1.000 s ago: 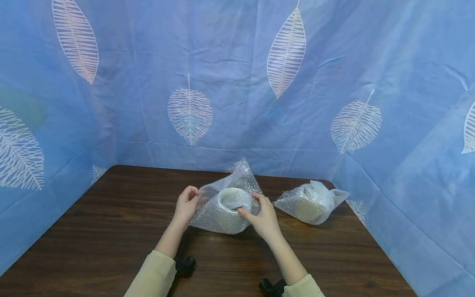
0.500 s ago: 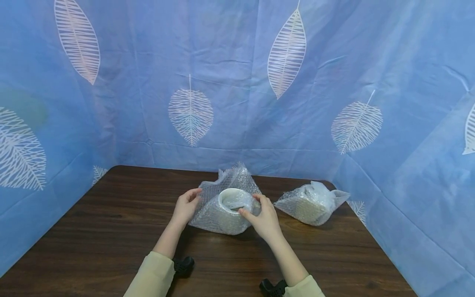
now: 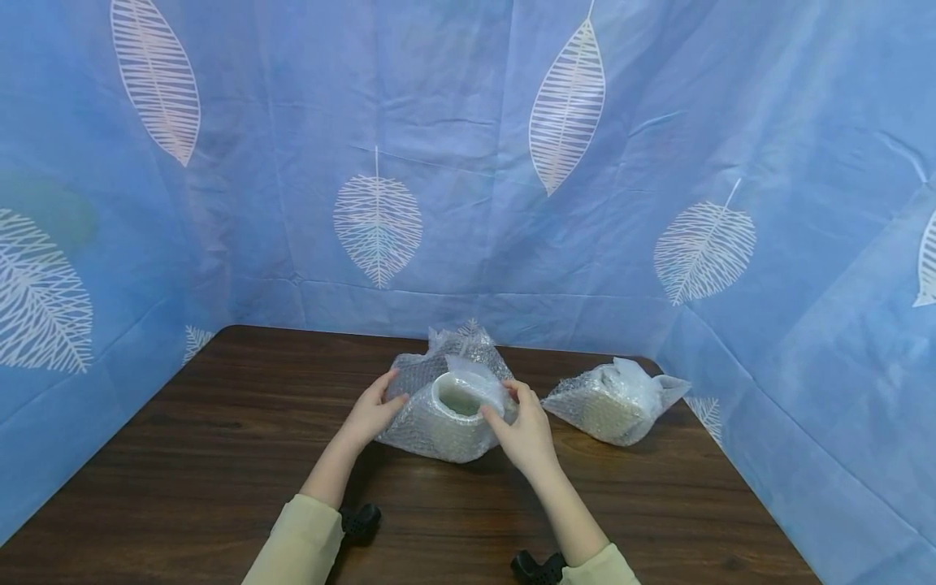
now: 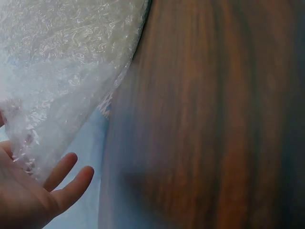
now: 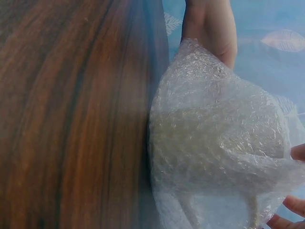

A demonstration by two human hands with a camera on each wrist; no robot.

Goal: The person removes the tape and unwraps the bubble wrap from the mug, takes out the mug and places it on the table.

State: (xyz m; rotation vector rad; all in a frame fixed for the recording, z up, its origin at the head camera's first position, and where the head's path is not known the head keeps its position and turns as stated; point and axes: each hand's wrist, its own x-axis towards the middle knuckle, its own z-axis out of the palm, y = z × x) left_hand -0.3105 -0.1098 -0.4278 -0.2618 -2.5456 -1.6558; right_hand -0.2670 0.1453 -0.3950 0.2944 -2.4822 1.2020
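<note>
Bubble-wrapped cup [image 3: 448, 435], left hand [image 3: 369, 414], fingers apart; right hand [image 3: 530, 431] clamped on it; apparent handle [image 5: 252, 209] only in right-wrist view

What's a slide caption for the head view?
Left hand and right hand flank a bubble-wrapped, round-rimmed object on a dark table; another wrapped bundle lies to the right.

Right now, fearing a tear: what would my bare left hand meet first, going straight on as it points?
Most likely the loose, clear plastic bubble wrap; the left hand is at its edge, though contact is unclear.
</note>
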